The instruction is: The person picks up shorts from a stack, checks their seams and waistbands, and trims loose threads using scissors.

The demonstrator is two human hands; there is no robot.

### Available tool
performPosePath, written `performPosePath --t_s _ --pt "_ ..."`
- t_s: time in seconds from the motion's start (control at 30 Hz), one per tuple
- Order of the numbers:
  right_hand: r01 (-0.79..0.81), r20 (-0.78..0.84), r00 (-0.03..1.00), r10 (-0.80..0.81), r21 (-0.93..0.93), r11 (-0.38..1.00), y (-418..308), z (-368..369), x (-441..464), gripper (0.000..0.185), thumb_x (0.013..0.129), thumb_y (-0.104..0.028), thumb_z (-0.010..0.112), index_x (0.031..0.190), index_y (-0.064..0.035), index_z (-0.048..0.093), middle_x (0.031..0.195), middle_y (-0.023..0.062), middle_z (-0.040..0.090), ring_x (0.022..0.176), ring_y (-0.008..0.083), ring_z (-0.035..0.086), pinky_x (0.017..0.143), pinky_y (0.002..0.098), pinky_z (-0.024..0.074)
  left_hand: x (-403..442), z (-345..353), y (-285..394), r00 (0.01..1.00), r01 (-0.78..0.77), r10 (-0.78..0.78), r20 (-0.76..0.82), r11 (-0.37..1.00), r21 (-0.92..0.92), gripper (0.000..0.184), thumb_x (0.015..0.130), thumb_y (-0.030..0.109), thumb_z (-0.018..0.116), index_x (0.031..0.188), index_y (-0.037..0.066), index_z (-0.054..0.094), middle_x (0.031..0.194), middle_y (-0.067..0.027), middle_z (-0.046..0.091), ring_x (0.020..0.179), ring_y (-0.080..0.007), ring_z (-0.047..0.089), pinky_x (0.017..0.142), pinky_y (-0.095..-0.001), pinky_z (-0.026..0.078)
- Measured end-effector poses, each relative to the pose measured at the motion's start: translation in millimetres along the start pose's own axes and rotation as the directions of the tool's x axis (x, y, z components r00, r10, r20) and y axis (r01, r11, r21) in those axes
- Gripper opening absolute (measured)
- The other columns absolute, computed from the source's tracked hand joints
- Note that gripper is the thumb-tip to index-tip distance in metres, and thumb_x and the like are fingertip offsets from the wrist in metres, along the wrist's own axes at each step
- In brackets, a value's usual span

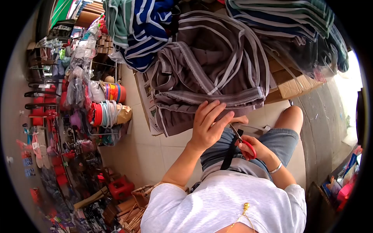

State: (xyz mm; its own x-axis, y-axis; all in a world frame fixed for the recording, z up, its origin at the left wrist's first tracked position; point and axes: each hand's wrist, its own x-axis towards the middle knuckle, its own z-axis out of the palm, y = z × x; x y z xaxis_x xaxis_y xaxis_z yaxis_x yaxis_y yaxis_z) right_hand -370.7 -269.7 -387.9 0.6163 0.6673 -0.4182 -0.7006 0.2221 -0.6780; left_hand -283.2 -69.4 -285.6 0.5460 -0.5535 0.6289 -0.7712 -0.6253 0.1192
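A brown garment with white stripes and a gathered, waistband-like edge (217, 75) lies in folds in front of me. My left hand (210, 124) rests on its near edge, the fingers stretched out over the cloth. In my right hand (254, 145) is a pair of red-handled scissors (252, 150), held above my lap. Their blades point up and away from me, toward the garment's near edge and close to my left fingers. I cannot tell whether the blades touch any cloth or thread.
Blue and green striped clothes (149, 37) lie at the back left. More folded striped clothes (279, 19) are stacked at the back right, above a cardboard box (291, 83). Crowded goods line the left wall, with a red stool (122, 187) low at the left.
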Motion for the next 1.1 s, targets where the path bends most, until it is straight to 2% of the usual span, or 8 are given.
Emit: performPosePath --t_s 0.07,0.2,0.33,0.4,0.53,0.77,0.97,1.1 --pt "0.009 -0.005 1.000 -0.009 -0.006 1.000 2.5 0.1 0.7 0.039 0.093 -0.039 0.061 0.101 -0.0016 0.054 0.062 0.0006 0.052 0.046 0.0095 0.052 0.043 0.0214 0.0410 -3.7 -11.5 -10.8 0.996 -0.014 0.011 -0.084 0.999 -0.037 0.034 0.076 0.006 0.071 0.110 0.009 0.066 0.116 -0.0123 0.060 0.107 -0.0319 0.058 0.091 -0.0448 0.048" --pt "-0.003 -0.038 0.999 0.003 0.003 1.000 -1.0 3.1 0.0 0.041 0.091 -0.041 0.063 0.101 -0.0016 0.054 0.065 -0.0009 0.050 0.046 0.0087 0.050 0.043 0.0213 0.0411 -1.1 -56.2 -52.7 0.904 0.410 -0.379 -0.200 0.900 0.147 0.045 0.081 0.006 0.065 0.124 -0.002 0.053 0.124 -0.0181 0.056 0.116 -0.0376 0.050 0.099 -0.0475 0.038" --pt "-0.005 -0.038 0.999 0.004 -0.029 1.000 0.9 3.2 4.0 0.041 0.091 -0.041 0.063 0.101 -0.0018 0.054 0.065 -0.0014 0.049 0.046 0.0087 0.050 0.043 0.0214 0.0413 -27.8 -68.0 -72.2 0.807 0.587 -0.573 -0.142 0.805 0.087 0.033 0.075 0.002 0.069 0.107 0.010 0.067 0.110 -0.0071 0.061 0.105 -0.0309 0.053 0.093 -0.0415 0.040" --pt "0.005 -0.050 0.999 -0.006 -0.019 1.000 -1.1 4.4 4.3 0.040 0.091 -0.040 0.063 0.101 -0.0019 0.054 0.066 -0.0012 0.049 0.046 0.0085 0.050 0.043 0.0214 0.0418 -40.7 -65.9 -66.8 0.931 0.362 -0.318 -0.177 0.861 0.357 0.031 0.069 -0.007 0.069 0.094 0.011 0.073 0.101 -0.0045 0.061 0.100 -0.0264 0.053 0.086 -0.0361 0.045" --pt "-0.022 -0.048 0.999 0.021 -0.010 1.000 0.3 3.7 8.1 0.039 0.092 -0.040 0.062 0.102 -0.0024 0.054 0.064 -0.0007 0.050 0.046 0.0086 0.050 0.043 0.0213 0.0411 -50.6 -58.9 -60.0 0.914 0.388 -0.311 -0.260 0.855 0.344 0.030 0.063 -0.008 0.070 0.084 0.013 0.074 0.096 -0.0013 0.061 0.094 -0.0237 0.053 0.082 -0.0349 0.044" --pt "-0.048 -0.064 0.997 0.047 -0.023 0.999 -2.0 2.8 10.6 0.034 0.094 -0.036 0.060 0.102 -0.0032 0.055 0.062 0.0007 0.052 0.046 0.0091 0.051 0.043 0.0207 0.0387 -68.2 -59.2 -62.9 0.941 0.311 -0.236 -0.243 0.886 0.345 0.031 0.064 -0.003 0.072 0.087 0.018 0.073 0.095 0.0037 0.064 0.092 -0.0203 0.054 0.083 -0.0367 0.039" --pt "-0.049 -0.095 0.994 0.046 -0.031 0.998 -4.0 8.4 15.3 0.033 0.095 -0.034 0.058 0.101 -0.0014 0.054 0.058 0.0016 0.051 0.045 0.0098 0.049 0.043 0.0215 0.0389 -39.9 -72.6 -67.4 0.937 0.349 -0.339 -0.087 0.921 0.175 0.061 0.066 0.025 0.081 0.122 0.011 0.059 0.119 -0.0083 0.058 0.103 -0.0303 0.053 0.090 -0.0420 0.041" --pt "-0.088 -0.096 0.992 0.080 -0.075 0.993 -5.6 10.2 16.9 0.033 0.095 -0.035 0.058 0.101 -0.0027 0.055 0.060 0.0003 0.049 0.046 0.0089 0.049 0.044 0.0218 0.0393 21.3 -71.9 -59.2 0.972 0.075 -0.103 0.211 0.988 0.138 0.058 0.066 0.024 0.078 0.120 0.013 0.061 0.116 -0.0074 0.059 0.102 -0.0266 0.054 0.090 -0.0418 0.041"
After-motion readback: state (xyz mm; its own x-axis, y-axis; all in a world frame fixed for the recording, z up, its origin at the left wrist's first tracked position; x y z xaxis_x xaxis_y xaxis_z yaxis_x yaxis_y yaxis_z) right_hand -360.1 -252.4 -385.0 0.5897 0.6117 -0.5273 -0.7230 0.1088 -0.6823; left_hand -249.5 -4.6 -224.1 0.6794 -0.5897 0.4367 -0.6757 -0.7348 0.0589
